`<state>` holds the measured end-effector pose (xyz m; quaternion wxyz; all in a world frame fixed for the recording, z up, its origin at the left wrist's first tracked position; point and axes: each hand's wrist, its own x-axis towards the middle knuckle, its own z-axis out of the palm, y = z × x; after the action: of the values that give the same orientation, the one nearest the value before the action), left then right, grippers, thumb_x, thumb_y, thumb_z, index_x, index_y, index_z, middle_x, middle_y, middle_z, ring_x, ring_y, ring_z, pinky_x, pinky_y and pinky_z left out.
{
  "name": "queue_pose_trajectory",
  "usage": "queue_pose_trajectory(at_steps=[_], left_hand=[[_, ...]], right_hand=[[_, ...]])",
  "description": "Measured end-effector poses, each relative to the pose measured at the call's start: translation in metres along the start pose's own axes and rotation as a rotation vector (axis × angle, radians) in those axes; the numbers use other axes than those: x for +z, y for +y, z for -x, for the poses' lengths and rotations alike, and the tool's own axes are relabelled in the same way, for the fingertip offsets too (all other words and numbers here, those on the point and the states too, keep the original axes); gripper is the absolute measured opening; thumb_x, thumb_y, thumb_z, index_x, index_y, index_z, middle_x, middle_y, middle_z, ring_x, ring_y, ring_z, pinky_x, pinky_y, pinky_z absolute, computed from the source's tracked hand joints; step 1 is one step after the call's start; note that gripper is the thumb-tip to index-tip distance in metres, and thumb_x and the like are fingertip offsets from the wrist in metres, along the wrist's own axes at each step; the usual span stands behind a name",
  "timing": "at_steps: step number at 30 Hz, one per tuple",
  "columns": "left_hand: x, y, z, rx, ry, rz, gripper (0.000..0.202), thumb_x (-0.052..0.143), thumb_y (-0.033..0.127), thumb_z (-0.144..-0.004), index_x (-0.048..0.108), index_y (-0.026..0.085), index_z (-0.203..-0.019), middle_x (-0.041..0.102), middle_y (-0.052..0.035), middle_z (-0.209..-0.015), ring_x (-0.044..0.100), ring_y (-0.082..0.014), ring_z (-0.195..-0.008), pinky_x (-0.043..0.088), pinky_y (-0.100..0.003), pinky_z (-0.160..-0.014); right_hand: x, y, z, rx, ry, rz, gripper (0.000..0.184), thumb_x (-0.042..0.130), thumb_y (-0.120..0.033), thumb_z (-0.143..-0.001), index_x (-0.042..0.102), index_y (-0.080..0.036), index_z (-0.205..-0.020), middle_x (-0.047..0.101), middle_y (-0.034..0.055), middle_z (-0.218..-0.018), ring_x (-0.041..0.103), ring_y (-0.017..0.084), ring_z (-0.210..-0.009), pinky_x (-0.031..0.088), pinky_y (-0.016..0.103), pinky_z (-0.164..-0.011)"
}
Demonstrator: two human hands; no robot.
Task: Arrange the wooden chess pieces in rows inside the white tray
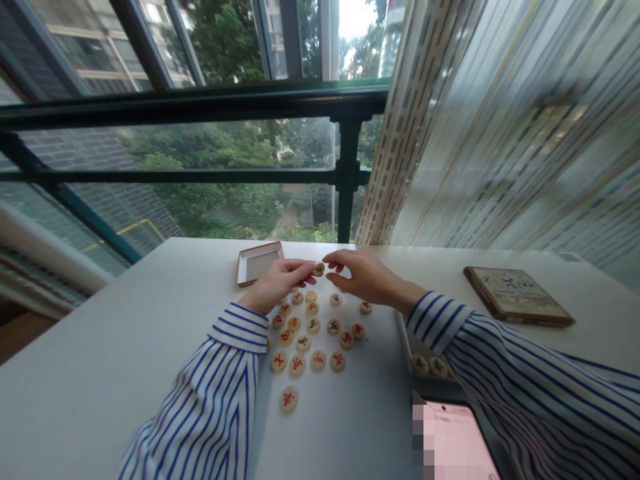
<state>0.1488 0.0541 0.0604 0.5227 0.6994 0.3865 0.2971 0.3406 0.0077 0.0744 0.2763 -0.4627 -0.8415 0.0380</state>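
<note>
Between the thumb and fingers of my left hand (278,280) is a round wooden xiangqi piece (319,269) with a dark character on its face. Just to its right, my right hand (365,273) hovers with thumb and fingers apart, and nothing shows between them. Below both hands, several xiangqi pieces lie scattered on the white table, among them a red-marked piece (289,399) closest to me and a black-marked piece (334,327). My right forearm passes over a tray (407,343) in which black-marked pieces (429,365) lie; the sleeve hides part of it.
An open shallow box (250,265) lies at the table's back edge, left of centre. On the right is a flat decorated box (517,293). A phone (463,437) with a lit screen lies near front right. Beyond the table (100,333) are a railing, windows and a curtain (480,133).
</note>
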Motion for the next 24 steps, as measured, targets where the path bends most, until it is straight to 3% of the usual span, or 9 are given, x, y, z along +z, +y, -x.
queue_pose_trajectory(at_steps=[8, 24], left_hand=[[0.008, 0.01, 0.007, 0.029, -0.006, -0.036, 0.042, 0.053, 0.05, -0.073, 0.065, 0.014, -0.091, 0.065, -0.0062, -0.075, 0.054, -0.0118, -0.064, 0.041, -0.024, -0.058], [0.033, 0.031, 0.031, 0.069, -0.068, 0.106, 0.032, 0.057, 0.041, -0.074, 0.061, 0.013, -0.09, 0.063, -0.004, -0.074, 0.056, -0.0111, -0.068, 0.039, -0.022, -0.059]], right_hand=[[-0.012, -0.01, 0.004, 0.003, 0.039, -0.061, 0.019, 0.048, -0.02, -0.081, 0.061, -0.018, -0.095, 0.064, 0.0029, -0.085, 0.056, 0.012, -0.076, 0.04, 0.024, -0.069], [-0.027, -0.02, 0.028, 0.075, 0.117, -0.258, 0.018, 0.05, -0.022, -0.08, 0.066, -0.017, -0.086, 0.066, 0.0016, -0.08, 0.056, 0.01, -0.071, 0.041, 0.021, -0.065]])
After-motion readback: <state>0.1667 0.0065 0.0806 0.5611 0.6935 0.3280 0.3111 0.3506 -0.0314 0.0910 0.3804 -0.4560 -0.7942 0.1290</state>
